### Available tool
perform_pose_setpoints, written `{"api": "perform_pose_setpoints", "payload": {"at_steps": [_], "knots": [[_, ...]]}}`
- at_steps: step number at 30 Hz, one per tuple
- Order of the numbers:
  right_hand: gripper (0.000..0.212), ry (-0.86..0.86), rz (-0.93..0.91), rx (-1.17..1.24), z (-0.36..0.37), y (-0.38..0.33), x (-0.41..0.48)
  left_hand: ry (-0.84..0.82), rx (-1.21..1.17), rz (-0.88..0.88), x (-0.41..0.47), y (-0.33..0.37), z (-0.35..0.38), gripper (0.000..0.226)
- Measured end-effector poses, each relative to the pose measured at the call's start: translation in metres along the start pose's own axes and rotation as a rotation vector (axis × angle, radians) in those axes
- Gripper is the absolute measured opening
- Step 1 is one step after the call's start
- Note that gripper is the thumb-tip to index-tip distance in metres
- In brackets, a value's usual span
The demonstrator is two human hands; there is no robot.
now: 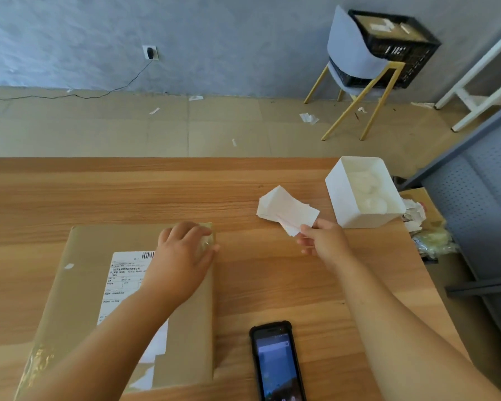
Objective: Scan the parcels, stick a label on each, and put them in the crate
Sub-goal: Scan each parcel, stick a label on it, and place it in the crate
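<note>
Left hand (182,251) grips the parcel (84,287) corner, partly hiding its waybill (123,273); right hand (326,241) pinches a label (293,228).

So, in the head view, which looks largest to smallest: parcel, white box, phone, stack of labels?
1. parcel
2. white box and phone: alike; the phone is nearer and cut by the frame, so not ranked
3. stack of labels
</note>
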State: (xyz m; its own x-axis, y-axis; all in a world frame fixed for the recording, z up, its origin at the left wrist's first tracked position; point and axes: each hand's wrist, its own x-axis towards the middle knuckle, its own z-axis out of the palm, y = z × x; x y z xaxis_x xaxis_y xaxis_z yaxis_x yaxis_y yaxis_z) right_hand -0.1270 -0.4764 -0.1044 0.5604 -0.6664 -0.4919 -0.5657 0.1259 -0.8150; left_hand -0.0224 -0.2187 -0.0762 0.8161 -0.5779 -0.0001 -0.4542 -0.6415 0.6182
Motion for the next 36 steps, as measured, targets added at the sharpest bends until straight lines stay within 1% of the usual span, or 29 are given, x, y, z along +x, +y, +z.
{"api": "perform_pose_setpoints", "payload": {"at_steps": [3,5,8,12,14,15,17,21,24,27,29,31,33,36], "knots": [[0.008,-0.225,0.000,-0.005,-0.006,-0.006,-0.020,-0.056,-0.135,0.012,0.011,0.013,-0.004,0.032],[0.010,-0.314,-0.015,-0.040,-0.010,-0.010,-0.030,-0.135,-0.214,0.011,0.018,0.021,-0.003,0.036],[0.012,-0.382,-0.045,-0.101,-0.016,-0.014,-0.042,-0.233,-0.292,0.001,0.024,0.033,0.002,0.033],[0.012,-0.416,-0.041,-0.151,-0.023,-0.017,-0.049,-0.212,-0.319,0.009,0.029,0.042,0.011,0.011],[0.007,-0.380,-0.042,-0.171,-0.028,-0.015,-0.050,-0.198,-0.325,0.007,0.029,0.043,0.015,0.009],[0.008,-0.335,-0.049,-0.184,-0.030,-0.013,-0.050,-0.194,-0.312,0.009,0.030,0.043,0.017,0.009],[0.011,-0.199,-0.061,-0.212,-0.038,-0.007,-0.046,-0.182,-0.278,-0.001,0.032,0.041,0.019,0.010],[0.005,0.037,-0.058,-0.166,-0.055,0.006,-0.036,-0.179,-0.241,-0.061,0.038,0.036,0.025,0.012],[0.013,0.159,-0.048,-0.132,-0.059,0.015,-0.029,-0.218,-0.206,-0.100,0.042,0.038,0.038,0.014],[0.017,0.221,-0.021,-0.155,-0.060,0.024,-0.020,-0.206,-0.165,-0.085,0.053,0.044,0.055,0.011],[0.016,0.240,0.005,-0.190,-0.061,0.027,-0.016,-0.197,-0.150,-0.087,0.066,0.049,0.065,0.014],[0.017,0.241,0.017,-0.194,-0.062,0.028,-0.012,-0.196,-0.185,-0.135,0.083,0.054,0.075,0.014],[0.019,0.242,0.022,-0.185,-0.064,0.029,-0.009,-0.186,-0.262,-0.204,0.103,0.059,0.086,0.006],[0.017,0.243,0.014,-0.146,-0.070,0.029,-0.005,-0.149,-0.302,-0.288,0.129,0.063,0.104,0.007]]}}
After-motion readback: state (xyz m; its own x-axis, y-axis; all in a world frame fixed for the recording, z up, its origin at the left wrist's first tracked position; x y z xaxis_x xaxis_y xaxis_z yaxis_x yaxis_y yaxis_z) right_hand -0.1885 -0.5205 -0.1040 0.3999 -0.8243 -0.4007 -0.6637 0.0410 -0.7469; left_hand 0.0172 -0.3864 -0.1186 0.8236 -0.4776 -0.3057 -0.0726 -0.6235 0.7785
